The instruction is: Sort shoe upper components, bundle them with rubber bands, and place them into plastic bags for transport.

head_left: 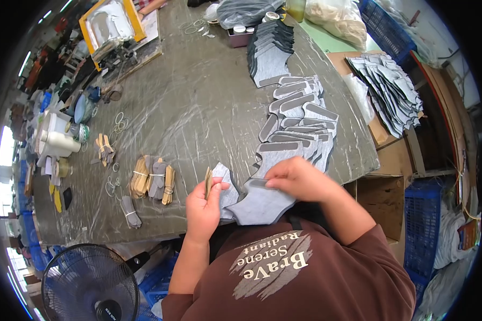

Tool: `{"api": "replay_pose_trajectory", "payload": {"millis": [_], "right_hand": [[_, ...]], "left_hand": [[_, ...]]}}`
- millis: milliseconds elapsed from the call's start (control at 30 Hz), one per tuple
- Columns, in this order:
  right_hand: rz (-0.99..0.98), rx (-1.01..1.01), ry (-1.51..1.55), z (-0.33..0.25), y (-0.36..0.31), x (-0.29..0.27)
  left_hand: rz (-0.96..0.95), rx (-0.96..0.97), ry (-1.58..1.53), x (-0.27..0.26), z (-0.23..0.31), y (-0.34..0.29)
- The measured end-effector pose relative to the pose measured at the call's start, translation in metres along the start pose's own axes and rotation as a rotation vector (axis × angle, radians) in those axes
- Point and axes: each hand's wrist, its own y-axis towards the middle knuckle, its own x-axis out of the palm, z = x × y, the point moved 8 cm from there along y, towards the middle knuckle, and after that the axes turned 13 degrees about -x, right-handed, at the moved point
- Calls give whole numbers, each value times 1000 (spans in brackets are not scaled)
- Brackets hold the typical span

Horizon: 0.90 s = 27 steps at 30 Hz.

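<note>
My left hand (202, 209) is closed round a small stack of thin tan strips (208, 182), held upright between thumb and fingers. Close to my body, at the table's near edge, lies a light grey shaped cut piece (262, 206) that looks like a shoe-upper part. A dark grey strip (259, 183) lies along its top edge. My right hand (289, 179) has its thumb and fingertips together on the right end of that strip. Another pale grey piece (225, 184) lies partly behind my left hand and under the piece in front.
Overlapping grey pieces with dark strips (297, 123) run up the table's right side to a stack (272, 53). Rubber-banded strip bundles (156, 179) lie left. A fan (91, 283) stands lower left. More grey pieces (388, 91) lie beyond the right edge.
</note>
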Motion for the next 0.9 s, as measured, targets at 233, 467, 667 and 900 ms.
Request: {"api": "replay_pose_trajectory", "payload": {"millis": [233, 467, 667, 900], "right_hand": [[386, -109, -712, -13, -11, -98], [1401, 252, -1005, 68, -273, -188], [784, 1142, -781, 227, -451, -104], [1397, 603, -895, 127, -354, -167]], "left_hand": [[-181, -122, 83, 9, -41, 14], [-328, -254, -368, 2, -43, 7], [-540, -242, -153, 20, -45, 6], [-622, -150, 190, 23, -31, 0]]}}
